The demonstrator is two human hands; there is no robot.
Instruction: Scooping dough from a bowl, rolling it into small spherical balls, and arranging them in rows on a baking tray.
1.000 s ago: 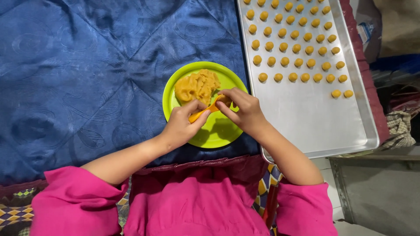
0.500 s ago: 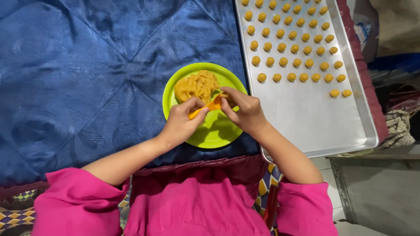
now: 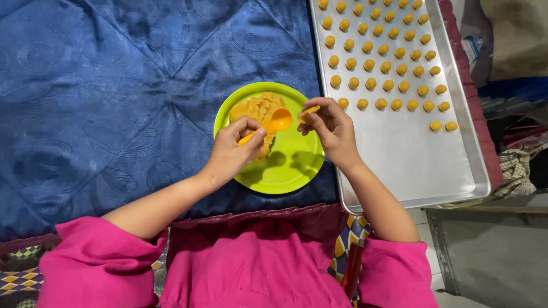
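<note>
A lime-green plate (image 3: 288, 168) lies on a blue quilted cloth and carries a lump of yellow dough (image 3: 257, 109). My left hand (image 3: 231, 151) grips a small orange scoop (image 3: 275, 122) over the plate, next to the dough. My right hand (image 3: 330, 130) pinches a small piece of yellow dough (image 3: 311, 110) between its fingertips, just right of the scoop and above the plate's right rim. Both arms wear pink sleeves.
A long metal tray (image 3: 434, 171) lies to the right, its far half filled with rows of several small dough balls (image 3: 388, 67). The blue cloth (image 3: 103, 102) spreads to the left. Grey boxes and checked fabric sit beyond the tray's right edge.
My hands have drawn apart. The right hand has come away from the scoop with a bit of dough, moving right toward the tray; the left hand still holds the scoop over the plate.
</note>
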